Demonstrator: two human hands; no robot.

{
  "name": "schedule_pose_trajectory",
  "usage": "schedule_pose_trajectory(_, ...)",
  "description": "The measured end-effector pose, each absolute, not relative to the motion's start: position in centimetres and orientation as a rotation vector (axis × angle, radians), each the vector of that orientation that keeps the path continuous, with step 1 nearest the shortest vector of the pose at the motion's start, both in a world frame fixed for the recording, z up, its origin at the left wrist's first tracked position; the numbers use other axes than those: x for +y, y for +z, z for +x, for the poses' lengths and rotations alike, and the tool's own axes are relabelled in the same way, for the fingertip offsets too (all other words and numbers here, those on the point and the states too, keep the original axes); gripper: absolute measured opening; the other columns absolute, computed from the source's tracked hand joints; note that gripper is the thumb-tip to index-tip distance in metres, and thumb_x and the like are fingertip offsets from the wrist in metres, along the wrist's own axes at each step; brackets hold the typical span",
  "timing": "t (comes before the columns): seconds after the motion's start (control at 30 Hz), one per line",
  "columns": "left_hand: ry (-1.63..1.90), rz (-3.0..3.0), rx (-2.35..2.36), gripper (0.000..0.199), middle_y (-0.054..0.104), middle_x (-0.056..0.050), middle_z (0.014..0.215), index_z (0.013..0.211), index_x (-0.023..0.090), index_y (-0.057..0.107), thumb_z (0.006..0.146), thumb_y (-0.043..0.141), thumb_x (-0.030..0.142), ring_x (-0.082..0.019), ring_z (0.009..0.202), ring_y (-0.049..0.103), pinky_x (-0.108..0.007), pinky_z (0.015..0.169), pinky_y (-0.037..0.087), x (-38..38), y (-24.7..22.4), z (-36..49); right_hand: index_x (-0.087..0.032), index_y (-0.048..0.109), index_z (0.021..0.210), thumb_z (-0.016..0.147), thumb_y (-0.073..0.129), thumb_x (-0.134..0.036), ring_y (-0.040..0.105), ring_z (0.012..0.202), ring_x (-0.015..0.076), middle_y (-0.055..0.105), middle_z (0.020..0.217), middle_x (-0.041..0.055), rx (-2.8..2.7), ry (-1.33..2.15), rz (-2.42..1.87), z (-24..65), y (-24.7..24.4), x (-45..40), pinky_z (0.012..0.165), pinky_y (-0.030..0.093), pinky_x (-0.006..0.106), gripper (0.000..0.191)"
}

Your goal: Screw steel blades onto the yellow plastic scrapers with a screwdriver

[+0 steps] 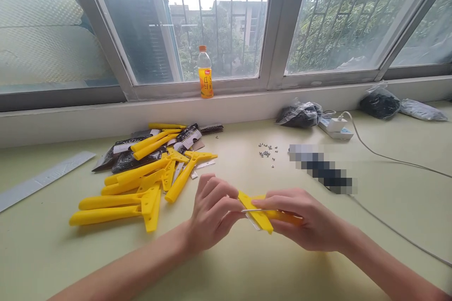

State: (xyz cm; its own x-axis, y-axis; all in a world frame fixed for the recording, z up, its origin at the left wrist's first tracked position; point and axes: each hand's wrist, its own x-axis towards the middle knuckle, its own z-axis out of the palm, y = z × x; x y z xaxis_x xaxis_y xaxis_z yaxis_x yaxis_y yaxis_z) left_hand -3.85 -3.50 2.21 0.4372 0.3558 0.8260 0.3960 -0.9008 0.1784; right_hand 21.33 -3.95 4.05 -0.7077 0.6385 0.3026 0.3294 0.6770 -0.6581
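My right hand [305,218] is closed around a yellow plastic scraper [259,212], its thumb and fingers wrapping the handle. The scraper's wide head points left, tilted, with a pale blade edge showing beneath it. A thin, straight metal piece [263,210] crosses the head; whether it is a rod or a blade seen edge-on is unclear. My left hand [215,211] is closed, its fingertips pinching the left end of this piece beside the head. Small silver screws [265,153] lie scattered on the table beyond my hands.
Several yellow scrapers [116,214] lie piled at left with black-and-white packets [129,153]. A long pale strip [45,179] is at far left. A drink bottle [205,77] stands on the sill. Bagged dark items [298,114], a charger [336,124] and cables are at right.
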Motion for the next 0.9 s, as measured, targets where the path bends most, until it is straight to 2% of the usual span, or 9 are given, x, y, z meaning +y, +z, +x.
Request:
schedule_pose_trajectory(0.1, -1.458, -2.506, -0.543, 0.01, 0.068, 0.001, 0.077, 0.088, 0.021, 0.057, 0.098, 0.057, 0.024, -0.015, 0.072, 0.053, -0.037, 0.084, 0.037, -3.4, 3.2, -3.9, -0.025, 0.065, 0.129, 0.099, 0.06, -0.025, 0.052, 0.063, 0.0126, 0.068, 0.086, 0.0045, -2.334, 0.753, -0.618, 21.4, 4.0, -4.0, 0.061, 0.041, 0.024, 0.031)
schedule_pose_trajectory(0.2, -1.451, -2.399, -0.439, 0.015, 0.068, 0.002, 0.071, 0.083, 0.019, 0.057, 0.098, 0.058, 0.023, -0.014, 0.068, 0.054, -0.037, 0.082, 0.036, -3.4, 4.4, -3.7, -0.024, 0.062, 0.13, 0.097, 0.062, -0.019, 0.049, 0.064, 0.0099, 0.067, 0.089, 0.0033, -2.22, 0.88, -0.545, 21.2, 3.7, -4.2, 0.058, 0.039, 0.021, 0.033)
schedule_pose_trajectory(0.4, -1.351, -2.386, -0.375, 0.007, 0.07, 0.002, 0.07, 0.085, 0.018, 0.064, 0.091, 0.067, 0.019, -0.014, 0.068, 0.055, -0.036, 0.082, 0.035, -3.9, 6.2, -3.8, -0.025, 0.067, 0.127, 0.093, 0.065, -0.011, 0.043, 0.062, 0.0076, 0.063, 0.086, 0.0014, -2.139, 0.975, -0.483, 21.2, 3.9, -4.1, 0.053, 0.034, 0.019, 0.037)
schedule_pose_trajectory(0.6, -1.359, -2.397, -0.363, 0.005, 0.071, 0.001, 0.07, 0.086, 0.017, 0.064, 0.088, 0.069, 0.015, -0.015, 0.069, 0.056, -0.036, 0.079, 0.036, -4.4, 6.4, -3.6, -0.027, 0.066, 0.133, 0.094, 0.064, -0.01, 0.048, 0.066, 0.01, 0.064, 0.091, 0.0055, -2.126, 1.007, -0.417, 21.4, 3.9, -4.0, 0.056, 0.038, 0.021, 0.043)
schedule_pose_trajectory(0.9, -1.38, -2.459, -0.44, 0.005, 0.069, 0.001, 0.072, 0.087, 0.018, 0.062, 0.09, 0.065, 0.017, -0.015, 0.071, 0.055, -0.035, 0.079, 0.038, -4.2, 6.1, -3.6, -0.028, 0.065, 0.136, 0.094, 0.065, -0.012, 0.045, 0.062, 0.0098, 0.06, 0.084, 0.0037, -2.128, 0.979, -0.394, 21.3, 4.1, -3.9, 0.054, 0.037, 0.022, 0.045)
